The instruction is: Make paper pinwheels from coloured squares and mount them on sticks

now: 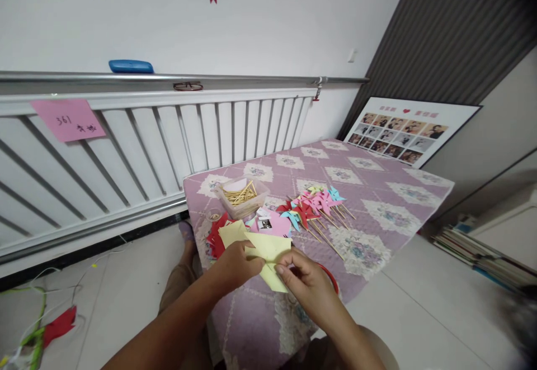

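A pale yellow paper sheet (272, 247), with cut or folded flaps, is held between both hands above the near part of the table. My left hand (247, 261) pinches its left side, thumb on top. At its right side my right hand (300, 272) grips the paper between thumb and fingers. Just behind lie another yellow paper (232, 233), red paper pieces (216, 236) and a pink sheet (279, 223) with a small box (265, 224) of metal bits on it. Part of a red ring-shaped handle (330, 278) shows beside my right hand.
Several paper pinwheels (308, 205) on sticks lie to the right. A clear plastic box (247, 205) holds wooden sticks (241, 193). The flowered tablecloth (285, 183) reaches toward a radiator (218, 135) and a leaning photo board (409, 129).
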The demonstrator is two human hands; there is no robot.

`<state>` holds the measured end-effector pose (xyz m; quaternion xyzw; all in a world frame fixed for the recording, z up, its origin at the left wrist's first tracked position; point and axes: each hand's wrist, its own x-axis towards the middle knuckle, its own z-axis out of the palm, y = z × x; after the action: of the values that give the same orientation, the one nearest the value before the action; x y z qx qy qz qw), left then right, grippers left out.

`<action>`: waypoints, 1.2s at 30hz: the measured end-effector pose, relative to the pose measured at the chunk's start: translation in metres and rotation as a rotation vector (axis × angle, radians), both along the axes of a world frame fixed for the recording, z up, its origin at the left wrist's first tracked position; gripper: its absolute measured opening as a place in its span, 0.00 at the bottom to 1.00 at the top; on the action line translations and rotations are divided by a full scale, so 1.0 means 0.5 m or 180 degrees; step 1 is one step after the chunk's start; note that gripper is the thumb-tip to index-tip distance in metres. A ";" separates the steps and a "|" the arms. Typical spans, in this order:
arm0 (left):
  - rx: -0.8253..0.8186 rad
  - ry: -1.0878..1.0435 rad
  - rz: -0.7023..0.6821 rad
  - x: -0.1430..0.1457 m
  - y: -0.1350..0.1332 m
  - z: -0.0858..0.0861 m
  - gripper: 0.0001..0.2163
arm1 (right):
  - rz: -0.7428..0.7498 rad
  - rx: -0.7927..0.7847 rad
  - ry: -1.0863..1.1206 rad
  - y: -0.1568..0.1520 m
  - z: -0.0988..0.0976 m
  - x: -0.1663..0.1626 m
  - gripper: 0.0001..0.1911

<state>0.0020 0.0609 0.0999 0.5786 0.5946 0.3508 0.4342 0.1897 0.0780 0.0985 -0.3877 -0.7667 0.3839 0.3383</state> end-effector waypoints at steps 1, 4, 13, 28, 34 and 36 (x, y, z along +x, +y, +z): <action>-0.0008 0.0020 0.0039 0.002 0.000 -0.002 0.02 | -0.0045 0.0014 -0.0004 -0.001 0.000 -0.001 0.10; 0.0014 0.0017 0.0026 0.008 -0.002 -0.007 0.02 | -0.0155 0.0093 -0.0024 -0.003 0.000 -0.004 0.10; -0.0040 0.0043 0.0078 0.016 -0.005 -0.004 0.03 | -0.0347 0.0249 -0.0172 -0.007 0.002 -0.011 0.11; -0.0152 -0.0163 0.0143 0.031 -0.014 0.001 0.03 | -0.0596 0.0257 -0.0021 -0.006 0.002 -0.022 0.10; -0.0100 -0.0324 0.0146 0.031 -0.010 -0.008 0.03 | -0.0821 0.0084 0.0341 -0.011 -0.008 -0.032 0.09; -0.0138 -0.0403 0.0160 0.031 -0.010 -0.010 0.03 | -0.0869 -0.0061 0.0439 -0.013 -0.016 -0.035 0.09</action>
<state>0.0176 0.0559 0.0951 0.5306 0.5878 0.3846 0.4744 0.1723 0.0716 0.0907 -0.4643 -0.6781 0.3674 0.4355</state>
